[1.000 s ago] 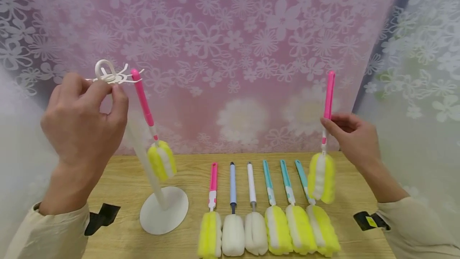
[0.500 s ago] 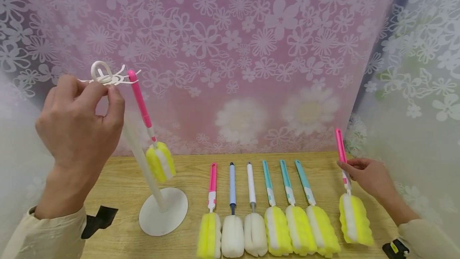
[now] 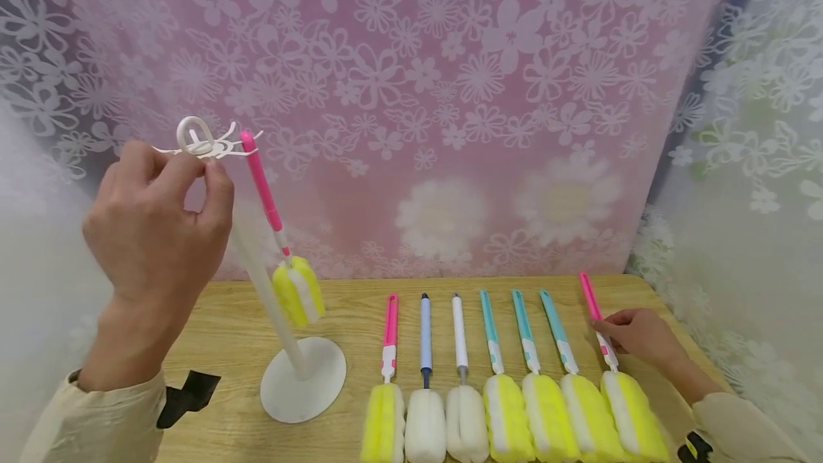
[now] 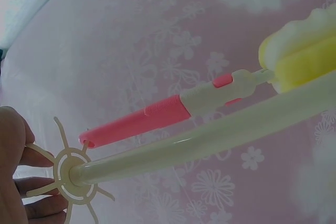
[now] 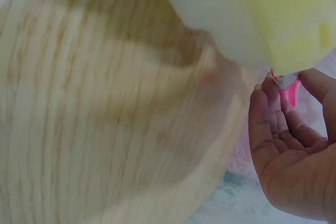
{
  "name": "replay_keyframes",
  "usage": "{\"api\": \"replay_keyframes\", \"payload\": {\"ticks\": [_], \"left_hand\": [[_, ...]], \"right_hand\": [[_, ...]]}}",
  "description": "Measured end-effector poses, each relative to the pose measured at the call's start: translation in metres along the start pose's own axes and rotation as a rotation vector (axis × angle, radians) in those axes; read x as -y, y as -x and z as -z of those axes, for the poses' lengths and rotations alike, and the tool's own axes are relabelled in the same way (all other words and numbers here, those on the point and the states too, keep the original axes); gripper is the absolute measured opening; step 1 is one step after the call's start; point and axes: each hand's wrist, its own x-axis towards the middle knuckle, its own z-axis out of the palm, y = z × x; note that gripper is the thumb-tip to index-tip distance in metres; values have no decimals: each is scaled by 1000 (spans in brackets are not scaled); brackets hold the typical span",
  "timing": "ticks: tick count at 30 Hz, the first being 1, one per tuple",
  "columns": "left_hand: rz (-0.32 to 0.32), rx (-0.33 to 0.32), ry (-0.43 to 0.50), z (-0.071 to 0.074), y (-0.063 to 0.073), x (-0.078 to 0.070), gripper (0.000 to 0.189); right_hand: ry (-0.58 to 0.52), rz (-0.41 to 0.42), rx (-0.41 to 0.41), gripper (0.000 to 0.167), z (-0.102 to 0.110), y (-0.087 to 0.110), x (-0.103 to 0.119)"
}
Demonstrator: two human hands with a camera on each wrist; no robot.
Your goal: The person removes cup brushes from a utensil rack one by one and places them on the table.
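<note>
My left hand (image 3: 161, 220) pinches the top of a white rack (image 3: 273, 316), by the prongs of its hook ring (image 4: 56, 174). From one prong hangs a sponge brush with a pink handle (image 3: 262, 181) and a yellow-and-white head (image 3: 298, 291). My right hand (image 3: 643, 338) pinches another pink-handled sponge brush (image 3: 633, 413) between thumb and fingers, at the right end of a row on the table. In the right wrist view its sponge head (image 5: 283, 19) fills the top, and most of the handle is hidden.
Along the wooden table (image 3: 225, 349) lie a pink-handled brush (image 3: 386, 391), a blue-handled one (image 3: 426, 377), a white-handled one (image 3: 461, 377) and several teal-handled ones (image 3: 530, 377). The rack's round base (image 3: 303, 395) stands left of them. A flowered pink curtain (image 3: 411, 91) hangs behind.
My right hand has lowered the pink-handled sponge brush from the air to the table, beside the teal-handled ones. My left hand stays on the rack's top.
</note>
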Motion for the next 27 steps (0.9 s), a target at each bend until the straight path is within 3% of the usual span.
{"api": "replay_keyframes", "payload": {"ticks": [7, 19, 27], "left_hand": [[-2, 10, -4, 0, 0, 0, 36], [-4, 31, -10, 1, -2, 0, 37], [-13, 35, -4, 2, -2, 3, 36]], "right_hand": [[111, 8, 30, 46, -7, -1, 1], [55, -17, 65, 52, -13, -4, -3], [40, -24, 84, 57, -3, 5, -3]]}}
